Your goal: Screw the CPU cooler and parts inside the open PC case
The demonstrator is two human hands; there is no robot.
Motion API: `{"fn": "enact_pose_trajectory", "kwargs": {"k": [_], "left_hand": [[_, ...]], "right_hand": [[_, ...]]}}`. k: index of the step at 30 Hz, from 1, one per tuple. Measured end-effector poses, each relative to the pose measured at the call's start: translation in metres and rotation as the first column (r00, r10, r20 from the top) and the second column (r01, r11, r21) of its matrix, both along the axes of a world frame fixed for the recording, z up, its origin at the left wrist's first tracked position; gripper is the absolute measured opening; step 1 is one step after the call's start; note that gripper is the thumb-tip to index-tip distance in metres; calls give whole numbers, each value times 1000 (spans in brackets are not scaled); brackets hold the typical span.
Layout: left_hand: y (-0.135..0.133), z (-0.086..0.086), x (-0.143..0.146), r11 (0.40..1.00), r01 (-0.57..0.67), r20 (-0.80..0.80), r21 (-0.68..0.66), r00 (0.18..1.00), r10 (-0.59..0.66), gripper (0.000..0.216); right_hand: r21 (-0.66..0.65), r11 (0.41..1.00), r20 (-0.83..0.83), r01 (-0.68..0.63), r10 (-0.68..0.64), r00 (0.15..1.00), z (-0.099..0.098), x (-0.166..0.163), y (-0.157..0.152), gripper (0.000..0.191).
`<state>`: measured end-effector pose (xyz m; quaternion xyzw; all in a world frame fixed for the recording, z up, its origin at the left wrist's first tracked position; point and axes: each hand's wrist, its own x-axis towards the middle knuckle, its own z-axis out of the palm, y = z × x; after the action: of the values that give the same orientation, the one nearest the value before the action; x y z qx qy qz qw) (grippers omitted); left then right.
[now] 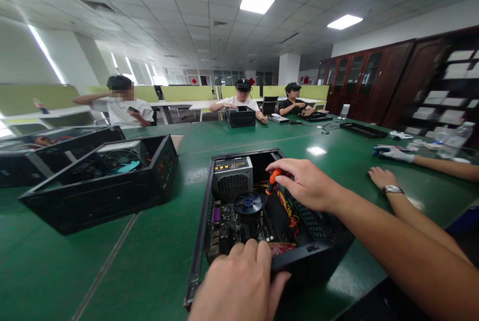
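Observation:
An open black computer case (318, 256) lies in front of me on the green table. My right hand (309, 183) pinches the orange and black handle of a screwdriver (276, 176). It points down into the case beside the round CPU fan (248, 204); where its tip rests is hard to make out. My left hand (237, 281) is closed over the near rim of the case, thumb on the outer side, fingertips hidden inside. A grey power supply (232, 181) sits at the far left inside, with yellow and red cables (286, 201) along the right.
More open cases stand at left, the nearest (105, 191) holding a power supply. Close on my right lie another person's hand (383, 178) with a watch and a gloved hand (394, 154). Across the table (164, 246) people sit, one behind a small case (241, 117). A black panel (362, 130) lies far right.

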<state>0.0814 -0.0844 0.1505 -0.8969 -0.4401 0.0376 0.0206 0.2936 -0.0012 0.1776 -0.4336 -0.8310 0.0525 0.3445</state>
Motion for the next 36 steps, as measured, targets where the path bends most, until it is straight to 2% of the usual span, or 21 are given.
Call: {"fn": "enact_pose_trajectory", "kwargs": {"k": [8,15,19,24,27,31,36], "left_hand": [[1,-4,-1,999,16,13,32,1000,-17,22],[1,-10,-4,998,29,28,50,999,-31,21],[0,-12,-4,999,27,32,39,999,-29,20],[3,-10,-3,999,27,22,41,999,-28,22],[3,-10,-2,998,18,20,52,1000,-19,22],[2,-11,-2,999,27,17,41,999,-28,23],[3,-12,-3,998,36,45,57,998,-38,23]], "right_hand": [[-51,999,8,-8,8,1000,-6,-3,4,31],[-21,1000,-12,12,-12,1000,0,0,5,32],[-51,999,15,8,-8,1000,-2,0,8,32],[-23,1000,101,13,-11,995,-10,-6,14,24],[-61,998,193,-17,28,981,-11,-13,16,19],[-83,989,198,-121,135,971,0,-23,11,23],[10,992,182,-126,123,976,21,-40,14,28]]}}
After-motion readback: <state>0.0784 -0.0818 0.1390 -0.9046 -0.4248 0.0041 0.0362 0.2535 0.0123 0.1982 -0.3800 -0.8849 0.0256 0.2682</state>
